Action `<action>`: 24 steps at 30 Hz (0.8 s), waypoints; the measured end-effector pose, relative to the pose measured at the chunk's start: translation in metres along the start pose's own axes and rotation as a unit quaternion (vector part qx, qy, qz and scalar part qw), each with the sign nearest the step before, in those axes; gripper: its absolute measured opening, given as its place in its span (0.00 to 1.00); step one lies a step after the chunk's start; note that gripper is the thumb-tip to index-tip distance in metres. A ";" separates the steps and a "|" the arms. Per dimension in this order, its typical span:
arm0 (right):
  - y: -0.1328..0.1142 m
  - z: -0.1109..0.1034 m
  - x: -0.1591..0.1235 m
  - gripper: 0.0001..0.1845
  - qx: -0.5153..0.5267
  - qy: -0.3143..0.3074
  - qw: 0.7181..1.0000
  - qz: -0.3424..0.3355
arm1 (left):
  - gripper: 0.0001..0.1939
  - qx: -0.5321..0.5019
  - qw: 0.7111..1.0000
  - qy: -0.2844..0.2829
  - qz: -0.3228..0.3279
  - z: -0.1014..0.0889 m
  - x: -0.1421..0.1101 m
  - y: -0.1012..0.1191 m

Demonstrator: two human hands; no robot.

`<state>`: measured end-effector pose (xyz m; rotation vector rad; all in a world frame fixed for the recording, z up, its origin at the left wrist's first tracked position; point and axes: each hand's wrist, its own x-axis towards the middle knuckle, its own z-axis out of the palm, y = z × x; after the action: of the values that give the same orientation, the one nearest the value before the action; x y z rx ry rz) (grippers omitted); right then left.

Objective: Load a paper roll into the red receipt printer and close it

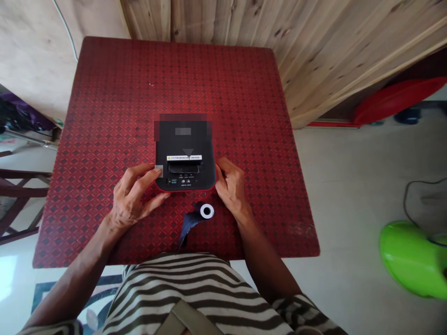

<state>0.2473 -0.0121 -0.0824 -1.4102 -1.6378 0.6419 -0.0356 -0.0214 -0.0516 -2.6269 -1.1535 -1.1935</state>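
A small black receipt or label printer (185, 144) with a red lower edge sits on the table, its slot and small buttons towards me. A white sticker with print runs above the slot. My left hand (134, 195) grips its near left corner, fingertips on the top edge and thumb at the front. On the other side, my right hand (231, 186) is closed against the right edge, its fingers partly hidden. Between my wrists stands a small roll (207, 211) with a white end and dark hollow core, a dark blue strip trailing from it towards me.
The table (209, 83) has a red diamond-patterned cover. A wooden plank wall (223, 23) rises behind it. To the left is a dark wooden chair (21, 204). On the floor at right lie a bright green object (408, 258) and a cable.
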 end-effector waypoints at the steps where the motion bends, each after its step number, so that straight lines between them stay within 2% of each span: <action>1: 0.000 0.000 0.000 0.19 -0.001 0.002 1.000 0.000 | 0.32 -0.001 1.000 0.002 -0.001 0.000 0.000 0.000; 11: 0.001 0.001 -0.001 0.17 -0.008 -0.005 1.000 0.001 | 0.32 -0.039 0.999 0.006 -0.013 0.001 0.003 -0.002; 24: 0.002 0.001 0.000 0.20 -0.038 -0.006 0.999 0.004 | 0.24 -0.076 0.995 0.009 -0.060 0.001 0.005 0.002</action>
<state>0.2471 -0.0116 -0.0845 -1.4693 -1.6830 0.6002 -0.0314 -0.0192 -0.0486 -2.6819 -1.2832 -1.3767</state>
